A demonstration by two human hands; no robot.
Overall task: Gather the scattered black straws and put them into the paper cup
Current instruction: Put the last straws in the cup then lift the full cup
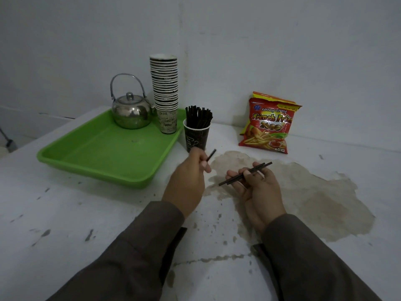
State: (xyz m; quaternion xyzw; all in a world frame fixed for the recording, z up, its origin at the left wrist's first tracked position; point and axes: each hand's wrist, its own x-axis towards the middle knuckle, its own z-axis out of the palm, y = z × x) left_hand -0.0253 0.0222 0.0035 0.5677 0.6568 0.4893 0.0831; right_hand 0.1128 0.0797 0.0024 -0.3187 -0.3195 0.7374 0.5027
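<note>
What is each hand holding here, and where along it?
Left hand: one black straw, pinched at its lower end. Right hand: two black straws, gripped near their middle by thumb and fingers.

Bare worktop (86, 213) lies open in front of the paper cup (196, 136). The green tray (104, 168) crowds its left side; the snack bag (269, 127) stands well apart on the right.

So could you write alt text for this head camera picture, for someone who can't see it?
A person's left hand holds one black straw near a dark paper cup already full of straws, while the right hand holds two more. Behind stand a green tray, a metal teapot, stacked cups and a snack bag.
</note>
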